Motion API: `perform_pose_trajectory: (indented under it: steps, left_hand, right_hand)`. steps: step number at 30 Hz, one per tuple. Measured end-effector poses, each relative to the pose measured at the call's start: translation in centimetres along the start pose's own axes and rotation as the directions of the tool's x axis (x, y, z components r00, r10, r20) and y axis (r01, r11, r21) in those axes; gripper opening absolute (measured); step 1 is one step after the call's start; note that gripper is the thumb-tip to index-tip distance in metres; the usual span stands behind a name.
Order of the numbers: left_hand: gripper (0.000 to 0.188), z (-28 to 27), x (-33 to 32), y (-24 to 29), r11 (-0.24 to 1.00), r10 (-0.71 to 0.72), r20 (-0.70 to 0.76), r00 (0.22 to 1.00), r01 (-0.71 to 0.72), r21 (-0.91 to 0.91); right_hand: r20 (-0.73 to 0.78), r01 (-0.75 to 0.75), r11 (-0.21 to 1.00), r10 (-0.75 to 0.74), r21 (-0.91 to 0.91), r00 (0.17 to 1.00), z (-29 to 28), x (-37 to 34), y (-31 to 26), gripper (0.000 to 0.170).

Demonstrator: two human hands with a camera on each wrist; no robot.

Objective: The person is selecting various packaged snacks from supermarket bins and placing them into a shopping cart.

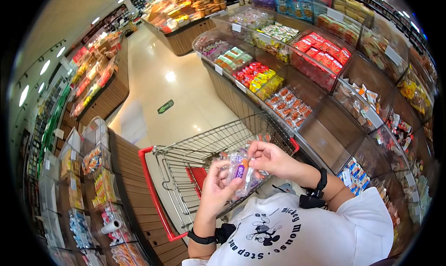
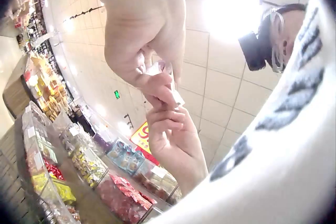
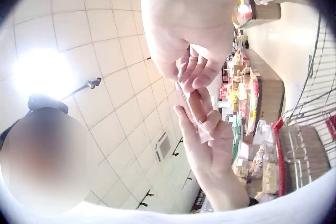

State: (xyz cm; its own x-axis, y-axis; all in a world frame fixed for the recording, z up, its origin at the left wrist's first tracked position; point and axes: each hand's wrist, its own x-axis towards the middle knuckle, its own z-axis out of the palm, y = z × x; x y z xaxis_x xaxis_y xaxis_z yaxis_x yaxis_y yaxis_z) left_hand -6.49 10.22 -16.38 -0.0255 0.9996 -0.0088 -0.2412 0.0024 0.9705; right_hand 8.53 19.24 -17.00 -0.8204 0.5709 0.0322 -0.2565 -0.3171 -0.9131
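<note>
A small clear packet with purple print (image 1: pixel 240 169) is held between both hands over the cart, in the head view. The left hand (image 1: pixel 217 182) grips its left side, thumb on the front. At its upper right edge the right hand (image 1: pixel 270 158) pinches the wrapper with bent fingers. The left wrist view shows the left hand (image 2: pixel 144 40) above and the right hand (image 2: pixel 176 145) below, meeting at the wrapper (image 2: pixel 167 71). In the right wrist view the packet (image 3: pixel 193 103) lies between the right hand (image 3: pixel 194 40) and the left hand (image 3: pixel 210 145). Other packets in the cart are partly hidden behind the hands.
A metal shopping cart (image 1: pixel 181 157) with red corners stands before the person. Clear bins of wrapped goods (image 1: pixel 288 107) line the right side; another bin shelf (image 1: pixel 104 184) stands at the left. Tiled floor (image 1: pixel 153 80) runs ahead between display stands (image 1: pixel 179 36).
</note>
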Motion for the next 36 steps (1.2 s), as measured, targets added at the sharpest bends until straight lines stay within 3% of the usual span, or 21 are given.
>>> perform_pose_trajectory:
  steps: [7, 11, 18, 23, 30, 33, 34, 35, 36]
  left_hand:
    - [0.039, -2.6, -1.6, 0.5, 0.989, 0.144, 0.061, 0.988, -0.141, -0.045]
    - [0.040, -2.9, -1.7, 1.0, 0.987, 0.117, 0.078, 0.990, -0.108, -0.117]
    - [0.040, -2.6, -2.2, 2.2, 0.992, 0.096, 0.090, 0.991, -0.088, -0.089]
    - [0.039, -2.6, -2.3, 2.3, 0.999, 0.040, 0.096, 0.995, -0.038, -0.017]
    - [0.038, -2.2, -1.6, 1.4, 0.998, 0.064, 0.076, 0.995, -0.062, -0.034]
    - [0.037, -2.0, -0.9, 0.7, 0.999, 0.044, 0.003, 0.999, -0.044, -0.024]
    - [0.036, -2.2, -0.4, -0.1, 0.999, 0.021, -0.045, 0.999, -0.022, -0.033]
    - [0.035, -2.3, 0.3, -0.9, 0.999, -0.003, -0.090, 0.996, -0.001, -0.040]
    - [0.033, -2.4, 0.9, -1.7, 0.998, -0.037, -0.097, 0.995, 0.031, -0.059]
  right_hand:
    - [0.114, -0.049, 0.992, 0.035, 0.117, 0.993, 2.8, -0.5, 0.2, 0.015]
    - [0.144, -0.005, 0.991, -0.014, 0.134, 0.989, 3.2, -0.4, 0.6, 0.015]
    - [0.181, 0.053, 0.987, -0.080, 0.150, 0.980, 3.2, -0.7, 0.7, 0.016]
    - [0.193, 0.052, 0.986, -0.082, 0.157, 0.978, 3.0, -1.1, 0.9, 0.016]
    - [0.198, 0.036, 0.988, -0.066, 0.152, 0.978, 1.9, -1.0, 1.6, 0.016]
    - [-0.033, 0.123, 0.990, -0.121, 0.074, 0.992, 1.8, -0.8, 2.0, 0.028]
    - [-0.022, 0.309, 0.874, -0.342, -0.374, 0.940, 1.5, -0.6, 1.8, 0.032]
    - [0.083, 0.405, 0.543, -0.521, -0.736, 0.849, 0.9, -0.3, 1.4, 0.036]
    - [0.294, 0.453, 0.193, -0.535, -0.870, 0.792, 0.4, -0.2, 1.1, 0.039]
